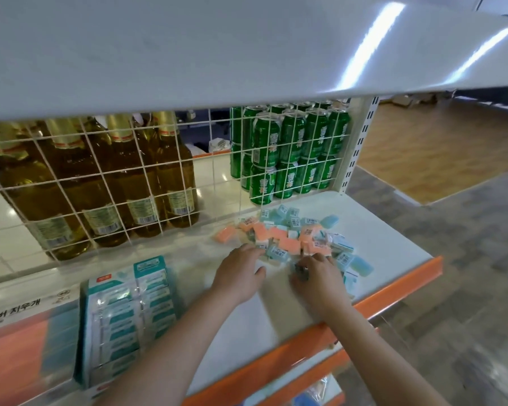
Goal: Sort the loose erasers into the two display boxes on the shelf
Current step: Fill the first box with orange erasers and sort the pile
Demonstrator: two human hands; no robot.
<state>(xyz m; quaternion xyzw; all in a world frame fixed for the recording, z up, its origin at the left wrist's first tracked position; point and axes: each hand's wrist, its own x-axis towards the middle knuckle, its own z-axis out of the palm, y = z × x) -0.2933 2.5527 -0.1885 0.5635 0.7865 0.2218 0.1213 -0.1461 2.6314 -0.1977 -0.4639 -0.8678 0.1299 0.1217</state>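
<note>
Both hands, the left hand and right hand, are resting loosely spread on the erasers at one o'clock, gripping nothing; they look light, rubbery blocks, best pinched by the sides.

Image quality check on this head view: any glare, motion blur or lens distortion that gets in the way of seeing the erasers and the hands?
Head view: bright ceiling-light streaks glare on the upper shelf; wide-angle bending curves the wire grid and shelf edges; the floor at right and the left hand and right hand are softly motion-blurred; the eraser pile is evenly lit, its colours readable, its labels not.
</note>
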